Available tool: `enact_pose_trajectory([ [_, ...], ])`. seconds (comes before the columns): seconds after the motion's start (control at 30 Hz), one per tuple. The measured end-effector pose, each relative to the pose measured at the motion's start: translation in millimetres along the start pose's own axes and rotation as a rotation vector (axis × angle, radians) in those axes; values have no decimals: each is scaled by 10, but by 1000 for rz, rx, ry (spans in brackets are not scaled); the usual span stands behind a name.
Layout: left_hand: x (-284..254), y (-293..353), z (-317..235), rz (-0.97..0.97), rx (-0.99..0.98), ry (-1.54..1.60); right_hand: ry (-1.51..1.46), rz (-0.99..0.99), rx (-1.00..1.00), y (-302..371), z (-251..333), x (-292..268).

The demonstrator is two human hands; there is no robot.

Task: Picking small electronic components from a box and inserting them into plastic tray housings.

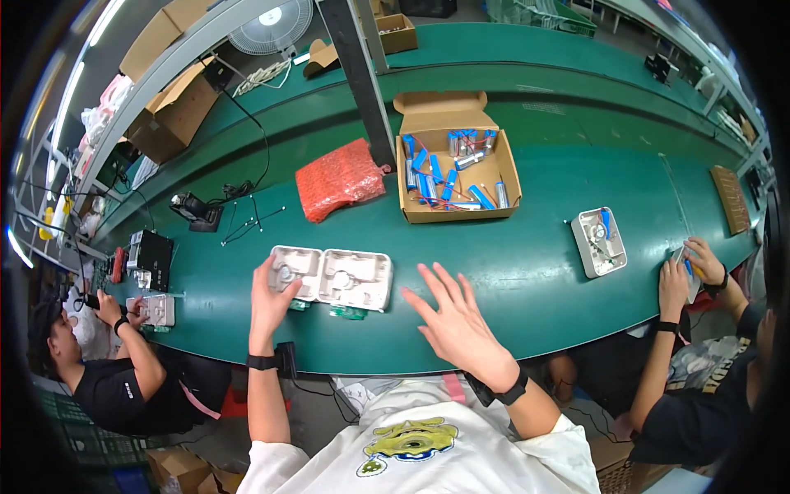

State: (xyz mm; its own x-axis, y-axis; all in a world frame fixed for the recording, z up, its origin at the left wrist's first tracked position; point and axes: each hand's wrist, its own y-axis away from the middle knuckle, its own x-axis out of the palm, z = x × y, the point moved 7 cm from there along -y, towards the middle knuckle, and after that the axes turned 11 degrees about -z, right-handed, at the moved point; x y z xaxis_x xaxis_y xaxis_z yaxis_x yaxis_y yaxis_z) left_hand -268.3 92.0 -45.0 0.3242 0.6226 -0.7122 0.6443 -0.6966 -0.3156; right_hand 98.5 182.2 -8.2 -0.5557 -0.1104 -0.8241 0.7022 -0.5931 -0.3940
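Observation:
Two white plastic housing halves lie side by side in front of me, hollow sides up, with round parts inside: the left half (308, 265) and the right half (368, 280). My left hand (271, 300) grips the left half at its left side, fingers at the outer edge and thumb over the lower part. Green circuit boards (349, 313) stick out under the lower edges. To the right, my right hand (457, 325) hovers over the table with fingers spread, touching nothing.
An open cardboard box (461, 212) holds several blue batteries with wires. Beside it lies a red bubble-wrap package (340, 179). Another white housing (599, 247) sits to the right on the green table (510, 280). Co-workers' hands handle housings at both ends; black cables (251, 221) lie back left.

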Motion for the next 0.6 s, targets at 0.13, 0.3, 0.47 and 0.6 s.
enact_pose_trajectory([
  [0.13, 357, 70, -537, 89, 100, 61, -90, 49, -136, -26, 48, -93],
  [0.3, 669, 246, -1057, 173, 205, 147, -113, 76, -185, 192, 44, -21],
  [0.47, 231, 679, -1290, -230, 257, 55, -279, -37, -82, 369, -82, -180],
  [0.6, 418, 1408, -1157, 219, -276, 432, -436, -176, 10, 352, -118, -300],
])
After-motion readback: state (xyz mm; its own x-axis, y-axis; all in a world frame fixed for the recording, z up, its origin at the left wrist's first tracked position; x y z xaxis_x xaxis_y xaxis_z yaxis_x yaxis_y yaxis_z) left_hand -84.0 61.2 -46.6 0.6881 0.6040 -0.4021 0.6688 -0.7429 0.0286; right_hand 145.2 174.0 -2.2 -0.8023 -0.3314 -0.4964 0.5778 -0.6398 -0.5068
